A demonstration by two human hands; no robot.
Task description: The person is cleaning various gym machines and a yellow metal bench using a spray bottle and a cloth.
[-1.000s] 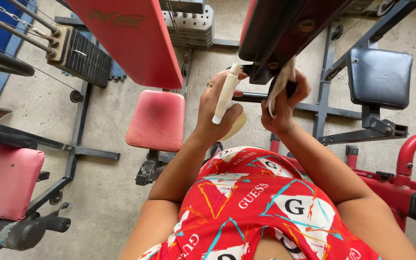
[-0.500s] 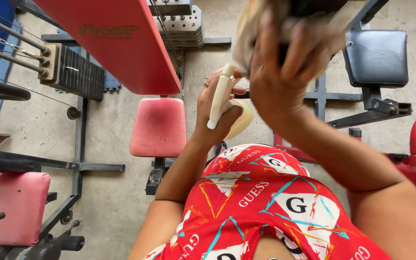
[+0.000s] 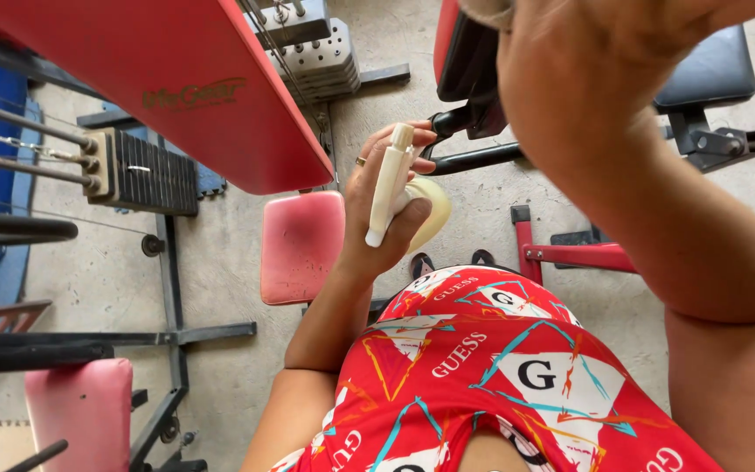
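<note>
left hand [image 3: 384, 205] gripping cream spray bottle [image 3: 395, 197], fingers wrapping its neck, held upright at chest height over red seat [image 3: 301, 245] | right hand [image 3: 587, 52] raised close to camera at dark pad [image 3: 465, 52], blurred, fingers cannot tell | weight stack [image 3: 312, 48] sitting behind

Grey concrete floor [image 3: 220, 245] — red padded benches [image 3: 301, 246], weight stacks [image 3: 321, 57].

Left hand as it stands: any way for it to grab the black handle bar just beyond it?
Probably not cleanly. The left hand is full, wrapped around the cream spray bottle. The black handle bar lies close beyond its fingertips with nothing between.
</note>
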